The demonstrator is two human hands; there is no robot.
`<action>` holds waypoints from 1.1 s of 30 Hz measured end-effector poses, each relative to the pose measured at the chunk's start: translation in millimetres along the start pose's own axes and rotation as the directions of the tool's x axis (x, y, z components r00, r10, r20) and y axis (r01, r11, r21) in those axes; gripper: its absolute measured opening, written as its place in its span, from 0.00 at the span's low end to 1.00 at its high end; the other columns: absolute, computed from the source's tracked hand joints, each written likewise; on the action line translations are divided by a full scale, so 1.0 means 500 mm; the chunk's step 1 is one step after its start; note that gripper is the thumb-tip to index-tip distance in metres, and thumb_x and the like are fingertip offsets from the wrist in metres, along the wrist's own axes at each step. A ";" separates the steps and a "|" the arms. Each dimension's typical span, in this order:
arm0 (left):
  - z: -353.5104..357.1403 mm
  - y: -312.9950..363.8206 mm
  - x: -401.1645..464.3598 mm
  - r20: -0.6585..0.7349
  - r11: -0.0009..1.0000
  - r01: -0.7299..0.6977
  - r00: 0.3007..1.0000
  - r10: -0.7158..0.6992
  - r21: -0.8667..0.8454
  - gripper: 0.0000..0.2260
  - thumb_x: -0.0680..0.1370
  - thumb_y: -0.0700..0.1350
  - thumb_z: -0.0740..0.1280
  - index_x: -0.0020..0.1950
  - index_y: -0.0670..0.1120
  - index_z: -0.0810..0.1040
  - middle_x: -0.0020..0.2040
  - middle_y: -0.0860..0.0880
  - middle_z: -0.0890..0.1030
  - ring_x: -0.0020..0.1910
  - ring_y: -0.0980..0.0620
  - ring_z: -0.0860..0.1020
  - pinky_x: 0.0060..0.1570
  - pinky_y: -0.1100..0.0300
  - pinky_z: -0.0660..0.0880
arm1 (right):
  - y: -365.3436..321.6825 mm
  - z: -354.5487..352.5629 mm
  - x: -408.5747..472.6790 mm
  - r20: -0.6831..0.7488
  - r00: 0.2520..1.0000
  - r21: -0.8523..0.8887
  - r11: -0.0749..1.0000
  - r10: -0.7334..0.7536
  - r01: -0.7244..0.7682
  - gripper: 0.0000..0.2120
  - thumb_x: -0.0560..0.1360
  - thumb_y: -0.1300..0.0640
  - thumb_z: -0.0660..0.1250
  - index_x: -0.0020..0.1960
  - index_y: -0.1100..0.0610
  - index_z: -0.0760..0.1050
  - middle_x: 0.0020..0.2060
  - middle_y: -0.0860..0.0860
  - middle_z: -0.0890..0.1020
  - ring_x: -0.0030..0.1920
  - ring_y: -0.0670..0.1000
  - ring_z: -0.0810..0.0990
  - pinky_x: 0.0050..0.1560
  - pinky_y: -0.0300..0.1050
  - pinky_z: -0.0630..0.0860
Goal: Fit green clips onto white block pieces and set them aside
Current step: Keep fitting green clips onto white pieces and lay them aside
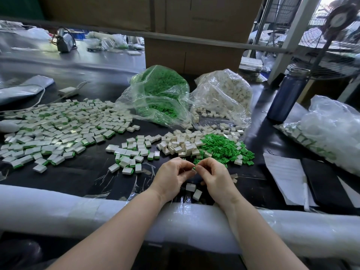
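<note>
My left hand [171,177] and my right hand [215,175] meet fingertip to fingertip over the near table edge. Between them a small green clip [194,167] is pinched; whether a white block sits under the left fingers is hidden. Just behind my hands lie a loose pile of green clips [224,148] and a pile of bare white blocks [179,144]. Two white blocks [193,190] lie between my wrists. Fitted pieces with green edges form a small group [132,154] and a wide spread [58,129] to the left.
A clear bag of green clips [157,94] and a bag of white blocks [224,94] stand at the back. A blue bottle [286,96], paper sheets [286,178] and another bag of pieces [327,133] are on the right. White foam padding [58,207] covers the near edge.
</note>
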State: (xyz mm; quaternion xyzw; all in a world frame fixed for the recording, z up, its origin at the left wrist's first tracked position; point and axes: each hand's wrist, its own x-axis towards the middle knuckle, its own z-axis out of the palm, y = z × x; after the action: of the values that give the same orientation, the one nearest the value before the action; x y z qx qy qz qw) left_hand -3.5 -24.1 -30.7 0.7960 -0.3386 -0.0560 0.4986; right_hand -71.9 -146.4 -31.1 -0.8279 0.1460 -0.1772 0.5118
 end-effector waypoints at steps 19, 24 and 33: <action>-0.018 -0.015 0.006 -0.391 0.956 0.264 0.899 -0.196 0.128 0.16 0.76 0.37 0.65 0.64 0.38 0.74 0.61 0.43 0.66 0.51 0.53 0.69 0.54 0.76 0.59 | 0.017 -0.023 0.009 -0.383 0.920 -0.057 0.993 0.077 -0.107 0.04 0.74 0.61 0.68 0.40 0.57 0.77 0.38 0.53 0.80 0.41 0.52 0.76 0.45 0.43 0.72; -0.015 -0.013 0.008 -0.296 0.909 0.352 0.913 -0.281 0.223 0.18 0.77 0.40 0.65 0.66 0.35 0.70 0.66 0.43 0.61 0.64 0.45 0.67 0.65 0.65 0.60 | 0.017 -0.026 0.010 -0.417 0.904 -0.064 0.989 0.098 -0.136 0.06 0.74 0.61 0.68 0.38 0.55 0.76 0.39 0.54 0.80 0.41 0.51 0.76 0.44 0.41 0.69; -0.006 -0.009 0.005 -0.186 0.877 0.302 0.951 -0.249 0.373 0.24 0.79 0.43 0.61 0.73 0.38 0.60 0.76 0.47 0.50 0.76 0.48 0.49 0.72 0.59 0.51 | 0.016 -0.023 0.014 -0.379 0.925 -0.234 0.962 0.043 -0.141 0.09 0.77 0.64 0.61 0.52 0.59 0.79 0.47 0.50 0.75 0.56 0.52 0.72 0.51 0.34 0.63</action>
State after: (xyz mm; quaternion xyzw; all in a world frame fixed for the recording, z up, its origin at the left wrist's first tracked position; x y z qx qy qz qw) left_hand 1.6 -22.0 -32.3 0.9224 -0.1922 -0.0039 0.3349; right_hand -71.3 -162.2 -32.5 -0.8310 0.3005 -0.2851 0.3712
